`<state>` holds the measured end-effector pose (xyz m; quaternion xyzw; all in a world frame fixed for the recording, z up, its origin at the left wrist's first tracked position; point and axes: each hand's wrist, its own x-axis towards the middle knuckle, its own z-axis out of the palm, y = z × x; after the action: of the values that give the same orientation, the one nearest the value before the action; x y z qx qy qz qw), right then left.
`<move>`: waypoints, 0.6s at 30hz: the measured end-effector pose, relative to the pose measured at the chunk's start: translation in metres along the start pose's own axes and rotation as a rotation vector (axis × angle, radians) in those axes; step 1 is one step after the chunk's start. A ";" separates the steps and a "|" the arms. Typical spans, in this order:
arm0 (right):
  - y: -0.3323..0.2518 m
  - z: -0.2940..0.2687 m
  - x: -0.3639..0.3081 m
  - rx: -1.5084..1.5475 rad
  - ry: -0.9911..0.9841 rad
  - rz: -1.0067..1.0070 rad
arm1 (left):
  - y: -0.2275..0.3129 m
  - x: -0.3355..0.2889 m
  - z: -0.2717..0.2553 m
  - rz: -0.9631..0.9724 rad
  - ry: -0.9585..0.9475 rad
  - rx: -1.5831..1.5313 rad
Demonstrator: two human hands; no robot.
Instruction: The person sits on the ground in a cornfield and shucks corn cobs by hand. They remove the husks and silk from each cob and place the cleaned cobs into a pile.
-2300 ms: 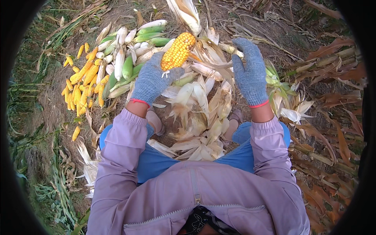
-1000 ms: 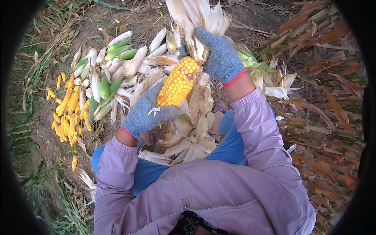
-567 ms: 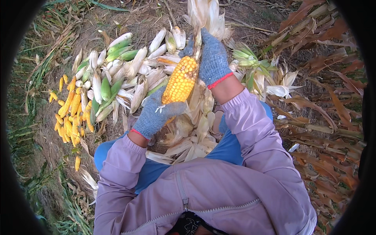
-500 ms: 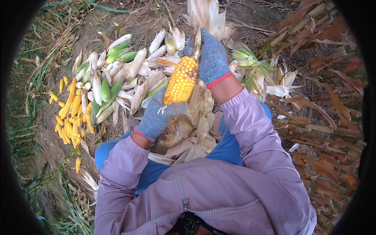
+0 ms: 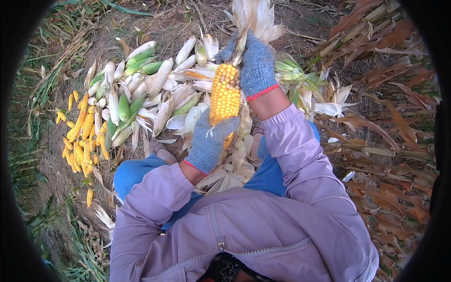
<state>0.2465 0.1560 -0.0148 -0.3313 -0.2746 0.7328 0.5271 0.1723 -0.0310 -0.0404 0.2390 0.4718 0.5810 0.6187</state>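
Note:
Between my gloved hands is a yellow corn cob (image 5: 225, 97) with its kernels bare and some dark, damaged ones near its upper end. My left hand (image 5: 210, 143), in a grey-blue knit glove, wraps round the lower part of the cob. At the upper end, my right hand (image 5: 257, 66), gloved alike with a red cuff, is closed round the gathered corn husk (image 5: 256, 19). That pale husk is peeled back and fans out beyond my fingers. Some of my right fingers are hidden behind the husk and stalk.
Unhusked corn ears (image 5: 141, 89), white and green, lie heaped ahead to the left. Left of them is a pile of bare yellow cobs (image 5: 84, 141). Loose husks (image 5: 228, 178) lie between my legs. Green husks (image 5: 300, 77) sit to the right, near dry corn stalks (image 5: 380, 150).
Both hands have shifted with the cob, the left moving right and slightly down. The cob now stands more upright than before, and the husk still hangs from its upper end.

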 end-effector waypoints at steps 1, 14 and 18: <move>-0.001 0.003 -0.002 -0.022 0.014 -0.005 | -0.004 -0.001 0.001 0.023 0.007 -0.016; 0.006 -0.015 0.008 0.567 0.233 0.305 | 0.020 0.008 -0.034 -0.222 0.261 -0.596; 0.022 -0.063 0.006 0.495 0.235 0.264 | 0.022 0.010 -0.062 -0.292 0.313 -0.532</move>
<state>0.2811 0.1590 -0.0726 -0.3082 0.0209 0.7962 0.5202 0.1063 -0.0325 -0.0521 -0.0929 0.4222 0.6184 0.6563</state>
